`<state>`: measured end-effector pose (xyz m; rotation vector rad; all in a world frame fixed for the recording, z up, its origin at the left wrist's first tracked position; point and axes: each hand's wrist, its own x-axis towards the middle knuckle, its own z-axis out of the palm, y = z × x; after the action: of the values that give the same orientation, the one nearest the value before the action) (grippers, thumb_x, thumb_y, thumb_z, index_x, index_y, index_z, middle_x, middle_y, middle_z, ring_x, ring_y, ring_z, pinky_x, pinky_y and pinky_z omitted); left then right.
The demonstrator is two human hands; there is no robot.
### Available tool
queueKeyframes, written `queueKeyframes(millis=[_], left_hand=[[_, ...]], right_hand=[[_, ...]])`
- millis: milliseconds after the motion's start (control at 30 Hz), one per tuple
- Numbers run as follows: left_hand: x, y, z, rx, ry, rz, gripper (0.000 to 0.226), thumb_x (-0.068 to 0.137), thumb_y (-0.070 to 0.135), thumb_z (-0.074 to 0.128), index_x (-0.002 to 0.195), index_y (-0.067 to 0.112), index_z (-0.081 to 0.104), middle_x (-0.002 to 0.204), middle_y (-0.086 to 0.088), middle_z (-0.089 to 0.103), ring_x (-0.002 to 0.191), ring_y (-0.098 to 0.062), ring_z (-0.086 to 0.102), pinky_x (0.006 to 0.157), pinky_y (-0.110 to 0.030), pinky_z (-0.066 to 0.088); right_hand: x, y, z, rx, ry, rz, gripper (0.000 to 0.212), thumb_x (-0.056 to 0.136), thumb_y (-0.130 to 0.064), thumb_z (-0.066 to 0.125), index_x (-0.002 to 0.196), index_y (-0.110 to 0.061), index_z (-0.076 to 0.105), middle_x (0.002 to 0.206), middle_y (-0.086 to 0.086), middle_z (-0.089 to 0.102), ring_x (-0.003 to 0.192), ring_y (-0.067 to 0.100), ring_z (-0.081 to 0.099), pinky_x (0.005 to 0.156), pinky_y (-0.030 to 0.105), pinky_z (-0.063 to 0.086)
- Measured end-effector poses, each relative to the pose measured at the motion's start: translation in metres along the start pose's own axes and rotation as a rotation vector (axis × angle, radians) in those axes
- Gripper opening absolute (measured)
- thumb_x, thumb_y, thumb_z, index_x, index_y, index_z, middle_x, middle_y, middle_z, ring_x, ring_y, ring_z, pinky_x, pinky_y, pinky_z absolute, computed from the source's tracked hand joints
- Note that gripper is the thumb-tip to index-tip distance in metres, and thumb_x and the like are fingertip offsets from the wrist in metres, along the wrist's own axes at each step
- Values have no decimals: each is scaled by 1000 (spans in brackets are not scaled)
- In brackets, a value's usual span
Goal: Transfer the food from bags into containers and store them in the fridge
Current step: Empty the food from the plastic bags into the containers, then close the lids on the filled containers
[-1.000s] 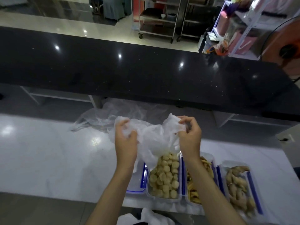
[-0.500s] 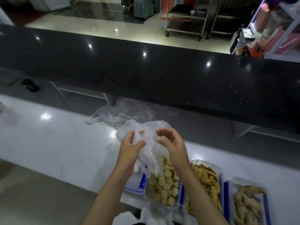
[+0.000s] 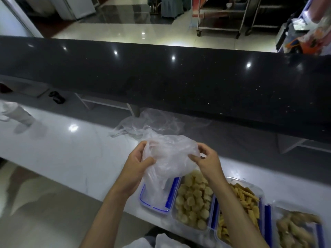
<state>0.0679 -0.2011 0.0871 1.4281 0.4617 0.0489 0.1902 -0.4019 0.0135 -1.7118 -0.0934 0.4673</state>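
Both hands, left (image 3: 138,163) and right (image 3: 206,161), pinch the emptied translucent plastic bag (image 3: 168,158) at lower centre; best crumpled tight, clear of the filled clear plastic containers (image 3: 192,199).

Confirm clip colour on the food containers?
Blue: clips on clear containers, best seen in the head view.

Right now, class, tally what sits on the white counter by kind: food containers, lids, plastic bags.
Food containers: 3
Lids: 1
Plastic bags: 2, one held, one lying behind
Total: 6
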Motion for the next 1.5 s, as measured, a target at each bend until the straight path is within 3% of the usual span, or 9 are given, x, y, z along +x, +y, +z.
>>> queueKeyframes(millis=[200,333,467,567,767,833,933,1233,1500], left_hand=[[49,-5,-39,532,-77,133,59,89,4,73,130,44,57,130,21,58,118,-1,59,85,-14,53],[98,-21,-57,797,-70,349,64,91,9,74,144,36,49,142,14,50,120,-8,57,94,-14,45],[146,-41,-58,1004,-75,408,73,89,-3,69,150,29,47,154,5,44,130,-21,56,95,-21,44],[176,-56,-53,1024,-138,401,75,93,-2,64,157,26,39,165,1,35,140,-25,49,107,-31,45],[217,-78,-51,1049,-143,461,66,98,0,56,158,19,37,164,-6,37,143,-29,47,115,-40,45],[223,-77,-54,1087,-160,447,70,97,4,58,161,19,32,166,-5,33,145,-28,42,113,-42,45],[233,-86,-67,1258,-177,434,77,95,10,60,163,22,26,164,-5,38,143,-31,43,110,-45,44],[265,-150,-124,1473,-288,411,92,77,30,84,159,24,40,160,-10,45,131,-41,55,111,-60,42],[283,-171,-98,1424,-165,387,66,94,38,50,158,23,42,165,-8,38,138,-44,51,115,-66,34]], right_hand=[[-3,-6,-9,57,564,-50,30,83,18,55,77,-11,53,80,6,60,68,18,59,57,32,53],[-10,2,1,-145,670,-155,36,75,21,52,68,-14,44,74,2,48,63,9,41,57,27,39],[-6,17,10,-281,535,-85,35,86,4,71,101,-26,60,108,-5,59,99,7,59,77,20,52],[-7,21,28,-284,508,-86,70,87,5,66,142,-32,44,141,-8,45,125,8,49,90,12,47],[10,23,72,-875,412,-516,61,93,-28,70,150,-35,50,169,1,22,157,25,20,123,41,25],[27,28,80,-1064,265,-423,54,99,-56,52,151,-43,48,172,-2,16,160,26,12,126,53,16],[58,39,85,-1185,-10,45,66,98,-75,28,158,-47,27,173,-12,-4,161,20,-5,125,60,1],[118,66,62,-1266,-137,422,71,103,-66,20,162,-41,-9,171,-9,-17,159,26,-14,121,69,-1],[139,67,56,-1253,75,359,72,106,-36,44,164,-38,1,174,-3,-5,160,28,-9,121,73,1]])
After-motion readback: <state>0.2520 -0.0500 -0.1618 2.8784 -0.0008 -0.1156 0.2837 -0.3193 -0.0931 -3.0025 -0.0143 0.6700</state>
